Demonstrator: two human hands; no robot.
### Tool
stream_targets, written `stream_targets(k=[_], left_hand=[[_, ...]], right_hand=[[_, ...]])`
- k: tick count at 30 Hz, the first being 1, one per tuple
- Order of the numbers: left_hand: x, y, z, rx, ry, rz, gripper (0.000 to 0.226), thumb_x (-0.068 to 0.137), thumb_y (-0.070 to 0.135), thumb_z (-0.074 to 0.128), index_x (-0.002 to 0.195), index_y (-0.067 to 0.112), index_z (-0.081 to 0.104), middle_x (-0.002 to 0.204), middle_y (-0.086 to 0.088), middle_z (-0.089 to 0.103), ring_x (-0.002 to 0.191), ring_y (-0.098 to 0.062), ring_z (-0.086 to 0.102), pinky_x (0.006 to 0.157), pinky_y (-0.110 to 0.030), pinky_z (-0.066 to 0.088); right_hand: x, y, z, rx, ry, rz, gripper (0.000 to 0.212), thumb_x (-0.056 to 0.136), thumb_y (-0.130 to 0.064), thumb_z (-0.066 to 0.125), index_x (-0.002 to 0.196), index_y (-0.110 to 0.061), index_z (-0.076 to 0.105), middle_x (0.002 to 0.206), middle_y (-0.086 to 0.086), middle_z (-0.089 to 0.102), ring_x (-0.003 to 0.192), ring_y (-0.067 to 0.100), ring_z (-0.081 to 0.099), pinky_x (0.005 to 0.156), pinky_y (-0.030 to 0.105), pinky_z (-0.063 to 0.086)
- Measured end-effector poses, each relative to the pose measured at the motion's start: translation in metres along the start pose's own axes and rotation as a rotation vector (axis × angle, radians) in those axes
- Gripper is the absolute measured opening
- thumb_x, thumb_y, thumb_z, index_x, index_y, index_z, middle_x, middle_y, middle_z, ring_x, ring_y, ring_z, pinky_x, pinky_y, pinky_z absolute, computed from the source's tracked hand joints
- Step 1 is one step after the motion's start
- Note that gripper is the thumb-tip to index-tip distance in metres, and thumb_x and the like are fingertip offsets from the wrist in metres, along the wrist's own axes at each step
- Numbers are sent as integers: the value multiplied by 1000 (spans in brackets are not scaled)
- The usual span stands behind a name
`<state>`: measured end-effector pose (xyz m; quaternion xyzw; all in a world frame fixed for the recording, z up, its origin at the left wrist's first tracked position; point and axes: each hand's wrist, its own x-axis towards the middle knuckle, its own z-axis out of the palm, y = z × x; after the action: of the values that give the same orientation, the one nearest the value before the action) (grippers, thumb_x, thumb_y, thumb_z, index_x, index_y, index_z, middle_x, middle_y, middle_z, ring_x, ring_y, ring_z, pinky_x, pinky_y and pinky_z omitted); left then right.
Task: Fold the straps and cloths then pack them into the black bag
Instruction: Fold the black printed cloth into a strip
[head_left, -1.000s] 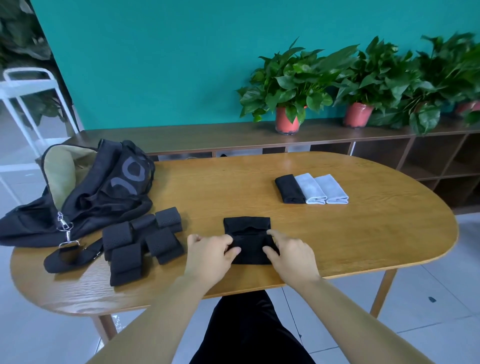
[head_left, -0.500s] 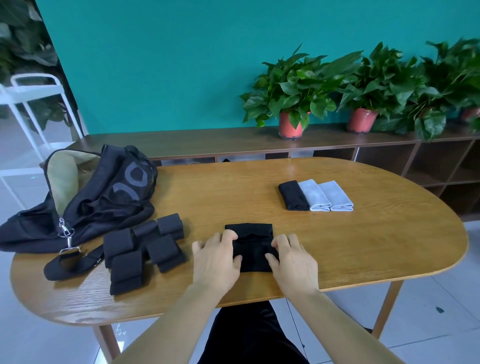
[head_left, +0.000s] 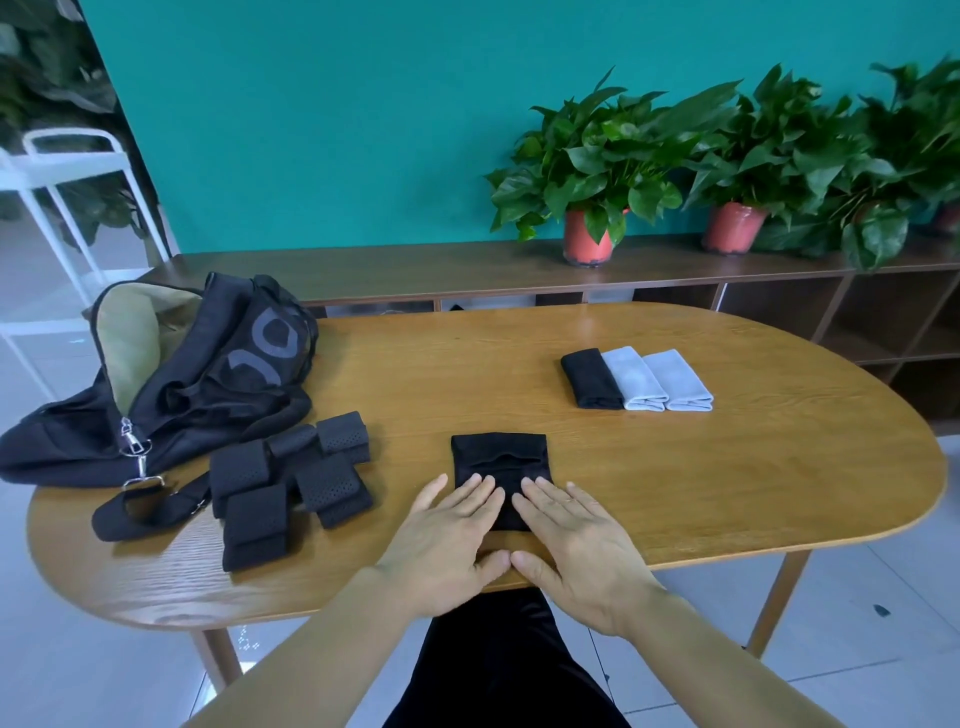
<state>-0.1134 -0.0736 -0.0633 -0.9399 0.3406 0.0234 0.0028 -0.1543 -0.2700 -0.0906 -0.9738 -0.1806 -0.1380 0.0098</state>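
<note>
Pressing the black cloth (head_left: 498, 460) flat near the counter (head_left: 727, 467) front edge with left hand (head_left: 447, 535) and right hand (head_left: 571, 540), fingers (head_left: 545, 493) straight, gripping nothing, likely to crease the fold before packing into the black bag (head_left: 208, 384) at far left.

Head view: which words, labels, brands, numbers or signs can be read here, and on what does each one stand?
Black bag: large grey printed marks, a hooked stroke beside a ring; the fabric is creased, so I cannot tell if they are letters, digits or a logo.
Straps, folded cloths, plant pots: no text shows.
Nothing else can be read.
</note>
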Motion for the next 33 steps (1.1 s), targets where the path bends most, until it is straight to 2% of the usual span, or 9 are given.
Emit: stream_targets(k=[3, 6, 8, 13, 21, 26, 29, 31, 33], left_hand=[[-3, -1, -6, -20, -10, 15, 82, 88, 66, 23, 154, 21, 4, 160, 5, -2, 145, -2, -8, 115, -38, -19], [-7, -3, -9, -47, 10, 33, 84, 85, 66, 40, 153, 23, 16, 160, 8, 9, 146, -1, 4, 115, -41, -19], [-9, -5, -13, -55, 31, 52, 80, 85, 66, 45, 151, 27, 24, 158, 10, 18, 144, 0, 12, 113, -41, -22], [-16, -8, -16, -28, 52, 89, 80, 81, 69, 51, 148, 33, 30, 155, 15, 26, 141, 2, 21, 109, -41, -29], [-28, -5, -17, -91, 119, 114, 55, 85, 55, 55, 137, 40, 47, 144, 20, 43, 130, 6, 37, 111, -43, -25], [-33, -2, -17, -127, 234, 91, 34, 90, 40, 44, 112, 34, 68, 122, 23, 62, 114, 4, 52, 114, -37, -20], [-33, -3, -12, -155, 315, 70, 30, 87, 40, 45, 97, 29, 71, 132, 18, 55, 124, 3, 43, 110, -25, -18], [-33, -4, -10, -213, 320, 43, 22, 87, 38, 49, 92, 28, 68, 146, 14, 42, 134, 4, 31, 115, -27, -9], [-33, -6, -10, -265, 273, 27, 16, 87, 35, 49, 90, 25, 62, 144, 11, 45, 136, 8, 28, 118, -32, -2]], right_hand=[[-2, 4, -4, 86, -3, -48, 70, 93, -62, 28, 143, -15, 42, 150, 2, 33, 141, 14, 28, 117, 37, 19], [-4, 4, -10, 48, 52, -97, 65, 80, -51, 47, 132, -14, 55, 139, 5, 51, 131, 17, 45, 111, 42, 31], [-5, 4, -14, 37, 83, -128, 60, 73, -44, 50, 125, -15, 62, 132, 4, 58, 123, 17, 53, 110, 39, 29], [-11, 4, -16, 18, 79, -199, 60, 66, -36, 57, 122, -17, 62, 128, 2, 61, 119, 15, 56, 109, 35, 33], [-16, -1, -23, 64, 130, -235, 48, 62, -22, 58, 108, -19, 69, 114, -4, 68, 103, 12, 63, 99, 29, 42], [-9, -6, -28, 89, 132, -197, 27, 70, -19, 44, 81, -20, 69, 83, -9, 70, 78, 11, 61, 87, 25, 49], [-2, -11, -33, 109, 148, -195, 17, 68, -18, 47, 69, -18, 64, 71, -10, 63, 81, 14, 58, 75, 26, 48], [0, -14, -37, 106, 174, -206, 14, 67, -18, 48, 66, -17, 62, 81, -6, 63, 92, 17, 57, 72, 26, 47], [3, -16, -37, 98, 198, -190, 16, 68, -19, 47, 68, -17, 62, 99, 0, 63, 103, 20, 57, 79, 26, 49]])
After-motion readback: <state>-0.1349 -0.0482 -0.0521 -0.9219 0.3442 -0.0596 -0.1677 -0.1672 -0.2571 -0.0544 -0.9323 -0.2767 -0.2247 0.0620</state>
